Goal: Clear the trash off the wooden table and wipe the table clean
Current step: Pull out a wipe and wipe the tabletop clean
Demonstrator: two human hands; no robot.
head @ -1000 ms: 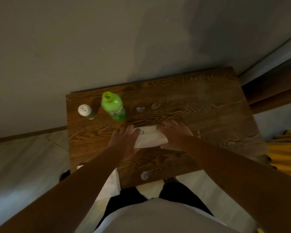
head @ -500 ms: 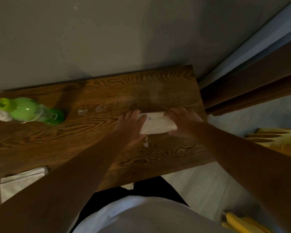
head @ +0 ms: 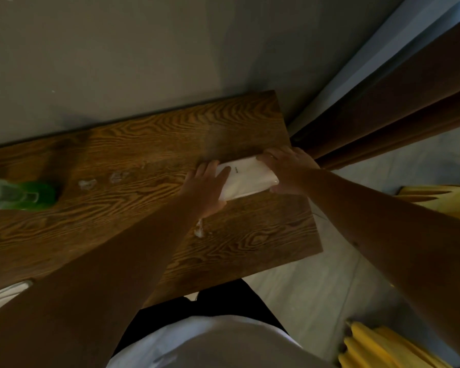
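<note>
The wooden table (head: 144,144) stands against a grey wall. A flat white pack (head: 246,179) lies near its right edge. My left hand (head: 206,185) rests on the pack's left end with fingers straight and the thumb on top. My right hand (head: 287,170) grips the pack's right end, fingers over the far edge and thumb at the near edge. Small crumpled clear scraps lie on the wood: one scrap (head: 87,184) and a second (head: 117,176) left of centre, and a third scrap (head: 199,231) just under my left wrist.
A green bottle (head: 21,195) lies blurred at the left edge of the table. A white cloth (head: 6,290) shows at the near left corner. Dark brown woodwork (head: 383,123) rises right of the table. Yellow items (head: 377,346) sit on the pale floor.
Both hands have slid the white pack from the table's middle to near its right edge. The view has swung right, so the bottle now sits at the left border.
</note>
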